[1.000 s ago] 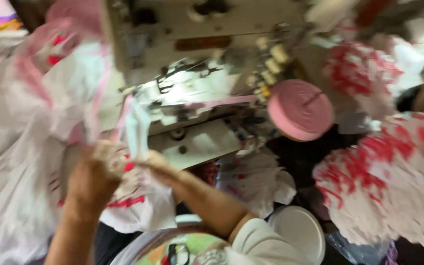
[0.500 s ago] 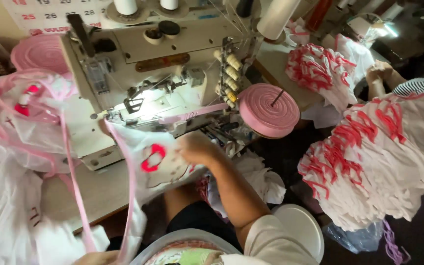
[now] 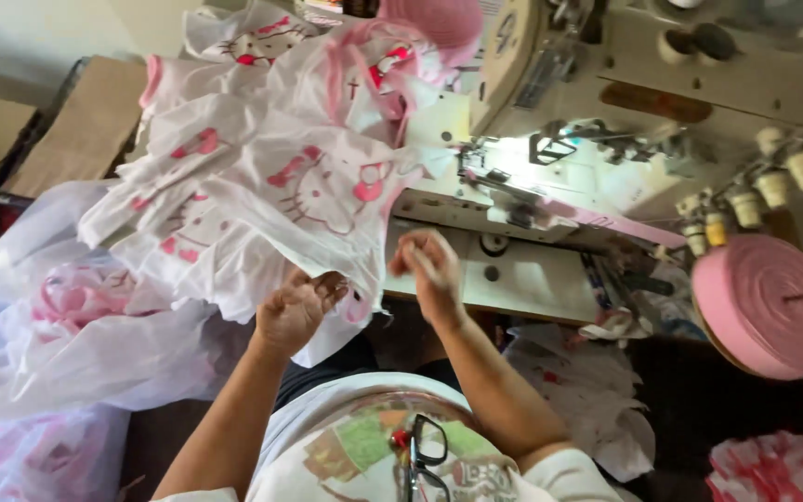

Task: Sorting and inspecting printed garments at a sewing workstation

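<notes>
My left hand (image 3: 297,309) grips the lower edge of a white garment piece (image 3: 262,200) printed with pink cartoon cats, part of a heap lying left of the sewing machine (image 3: 606,121). My right hand (image 3: 431,268) is beside it at the front of the machine bed (image 3: 522,279), fingers curled at the same fabric edge; whether it pinches the cloth is unclear. A strip of pink binding tape (image 3: 606,221) runs from the needle area toward a large pink tape roll (image 3: 771,307) on the right.
Clear plastic bags (image 3: 67,344) holding more printed pieces lie at lower left. A cardboard box (image 3: 72,121) stands at the far left. More white and pink pieces (image 3: 583,400) hang below the table; thread tension knobs (image 3: 764,186) sit on the machine's right. Eyeglasses (image 3: 425,455) hang on my shirt.
The view swung left onto the pile of printed pieces. My left hand came up into view and took the fabric edge; my right hand moved from the piece at the machine bed to that edge.
</notes>
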